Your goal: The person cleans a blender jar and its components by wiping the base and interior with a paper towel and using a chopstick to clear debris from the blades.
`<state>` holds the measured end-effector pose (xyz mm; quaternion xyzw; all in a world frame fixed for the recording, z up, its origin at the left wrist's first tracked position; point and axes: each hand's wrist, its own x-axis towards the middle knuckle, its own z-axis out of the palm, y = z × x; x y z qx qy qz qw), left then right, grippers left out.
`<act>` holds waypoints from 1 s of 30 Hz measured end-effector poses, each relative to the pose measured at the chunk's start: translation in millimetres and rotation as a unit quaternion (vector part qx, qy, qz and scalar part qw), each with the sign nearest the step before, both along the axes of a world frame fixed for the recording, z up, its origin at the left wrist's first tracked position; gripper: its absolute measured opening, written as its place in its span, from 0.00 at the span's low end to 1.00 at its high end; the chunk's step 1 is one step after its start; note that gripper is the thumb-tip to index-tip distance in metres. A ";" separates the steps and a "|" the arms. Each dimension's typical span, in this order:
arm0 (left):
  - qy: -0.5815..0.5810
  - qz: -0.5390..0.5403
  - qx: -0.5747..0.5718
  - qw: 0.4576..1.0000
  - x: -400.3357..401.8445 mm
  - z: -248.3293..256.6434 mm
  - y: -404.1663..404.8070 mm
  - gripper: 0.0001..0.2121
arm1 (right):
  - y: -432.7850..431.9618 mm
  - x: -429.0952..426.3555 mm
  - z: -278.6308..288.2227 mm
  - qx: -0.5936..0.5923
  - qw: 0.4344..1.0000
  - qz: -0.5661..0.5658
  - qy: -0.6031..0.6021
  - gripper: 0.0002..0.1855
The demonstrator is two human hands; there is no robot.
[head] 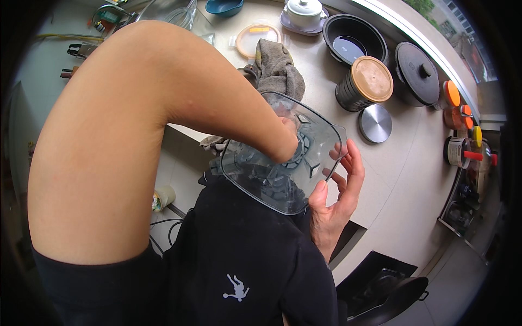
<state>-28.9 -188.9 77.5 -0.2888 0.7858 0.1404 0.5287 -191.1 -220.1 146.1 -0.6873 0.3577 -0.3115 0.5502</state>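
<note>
A clear, square-mouthed blender jar [253, 191] lies tilted in front of my body, its mouth towards me. My left arm bends in from the left and reaches into it. Only part of my left hand [289, 125] shows, near the ring-shaped fitting at the jar's base; its fingertips are hidden, and whether it holds anything cannot be seen. My right hand [336, 185] grips the rim on the right, thumb at the near edge and fingers around the wall. Just beyond the jar, a crumpled grey-brown towel [279, 67] lies on the counter.
Beyond the jar stand a tan-lidded canister [372, 79], a round metal lid [375, 123], a black pot [355, 36], a lidded dark pot [418, 73] and a white lidded pot [304, 12]. Several jars line the right. A dark wok [397, 301] sits at lower right.
</note>
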 end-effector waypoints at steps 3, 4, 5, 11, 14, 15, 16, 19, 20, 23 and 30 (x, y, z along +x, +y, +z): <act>-0.005 0.003 0.002 1.000 -0.3 -3.5 -1.6 0.14 | 1.0 0.3 -0.1 -0.004 1.000 0.008 0.004 0.36; -0.006 0.004 0.000 1.000 -0.9 -5.1 -2.5 0.14 | 1.3 0.2 1.3 -0.008 1.000 0.008 0.007 0.36; -0.006 0.004 -0.002 1.000 -0.7 -5.2 -1.1 0.14 | 1.3 0.4 2.2 -0.009 1.000 0.004 0.009 0.36; -0.009 0.015 0.000 1.000 -2.4 -0.4 0.5 0.14 | -1.2 4.9 5.1 -0.023 1.000 0.014 -0.003 0.38; 0.001 0.013 0.001 1.000 0.4 3.5 -1.4 0.14 | -3.1 4.7 3.6 -0.019 1.000 0.015 -0.007 0.37; 0.000 0.020 0.001 1.000 2.2 2.3 2.1 0.14 | -2.2 5.6 1.8 -0.013 1.000 0.021 -0.009 0.37; -0.001 0.027 0.003 1.000 2.7 0.7 4.4 0.14 | -1.3 6.2 -0.1 -0.008 1.000 0.026 -0.010 0.37; 0.000 0.035 0.005 0.999 3.0 -0.2 7.5 0.14 | -0.2 5.7 1.4 -0.007 1.000 0.023 0.000 0.37; 0.001 0.036 0.005 0.999 3.0 0.1 8.0 0.14 | -0.4 5.9 1.7 -0.008 1.000 0.022 -0.001 0.37; 0.004 0.038 0.004 0.999 3.3 -0.8 9.4 0.14 | -0.8 5.4 1.3 -0.009 1.000 0.019 -0.001 0.37; 0.002 0.040 0.003 0.999 2.6 0.0 7.9 0.14 | -0.3 6.1 3.1 -0.003 1.000 0.015 0.002 0.38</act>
